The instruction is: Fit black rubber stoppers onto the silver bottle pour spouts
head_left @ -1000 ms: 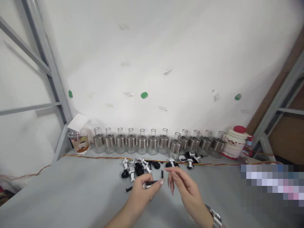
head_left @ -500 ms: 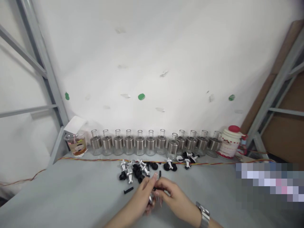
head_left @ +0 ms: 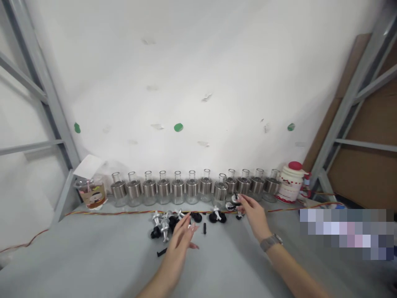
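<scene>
**Head view: hands spread over pourer parts at the back of the desk**

Head view shows the left hand [head_left: 182, 234] hovering low over the grey desk [head_left: 77, 256], fingers loosely extended and nothing visibly pinched, just in front of a heap of silver-and-black pourer spouts [head_left: 166, 221]. A short black stick [head_left: 161, 251] lies apart, nearer the front edge, and a small black plug [head_left: 204, 228] stands between the two hands. The right hand [head_left: 254, 211], with a wristwatch [head_left: 271, 242] on it, reaches toward the back edge; its fingertips touch a smaller cluster of spouts [head_left: 234, 205], but I cannot tell whether it has closed on one.

Behind them a row of glass bottles with steel collars [head_left: 192, 188] lines the wall, and a twisted red-and-yellow cable [head_left: 124, 212] runs along the desk before it.

Risk, as I judge it: the right hand works very near the bottles, so a careless sweep could topple one; loose small parts could also roll or snag on the cable.

A plastic cup [head_left: 89, 194] at the back left corner carries a cartoon print; no writing is legible there or on the red-capped flask [head_left: 291, 182].
</scene>
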### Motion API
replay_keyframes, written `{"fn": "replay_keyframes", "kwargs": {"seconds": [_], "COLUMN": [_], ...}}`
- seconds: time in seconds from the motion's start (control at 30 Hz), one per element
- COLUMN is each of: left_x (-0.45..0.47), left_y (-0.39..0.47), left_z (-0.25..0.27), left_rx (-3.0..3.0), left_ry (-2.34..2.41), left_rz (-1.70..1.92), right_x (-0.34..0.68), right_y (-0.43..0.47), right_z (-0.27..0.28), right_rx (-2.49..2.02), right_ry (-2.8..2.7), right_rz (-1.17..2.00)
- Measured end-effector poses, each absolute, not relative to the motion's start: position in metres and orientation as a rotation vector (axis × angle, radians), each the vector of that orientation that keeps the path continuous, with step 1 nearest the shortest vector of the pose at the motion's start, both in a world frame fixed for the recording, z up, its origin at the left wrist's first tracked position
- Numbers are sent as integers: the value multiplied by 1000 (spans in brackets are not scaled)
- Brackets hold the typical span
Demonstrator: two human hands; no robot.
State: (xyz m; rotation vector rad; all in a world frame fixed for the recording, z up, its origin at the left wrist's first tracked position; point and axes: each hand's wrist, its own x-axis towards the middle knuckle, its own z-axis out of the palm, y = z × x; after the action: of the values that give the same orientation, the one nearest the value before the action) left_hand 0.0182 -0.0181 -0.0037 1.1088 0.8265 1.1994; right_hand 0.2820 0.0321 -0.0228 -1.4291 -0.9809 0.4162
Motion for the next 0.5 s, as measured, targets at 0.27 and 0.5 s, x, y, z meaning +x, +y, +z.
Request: {"fn": "replay_keyframes", "kwargs": {"seconds": [0.27,0.5], "left_x": [13,14], "left_y": [-8,-5], "left_z": [-14,-18], "left_rx": [869,914], "left_ry": [842,930], "left_rz": [1287,1259], "right_x": [244,238], "right_y": [22,19], "right_z": [-32,-40], "right_rx": [-1471,-1427], "right_ry": [-1495,-1751], "right_rz": [255,323]}}
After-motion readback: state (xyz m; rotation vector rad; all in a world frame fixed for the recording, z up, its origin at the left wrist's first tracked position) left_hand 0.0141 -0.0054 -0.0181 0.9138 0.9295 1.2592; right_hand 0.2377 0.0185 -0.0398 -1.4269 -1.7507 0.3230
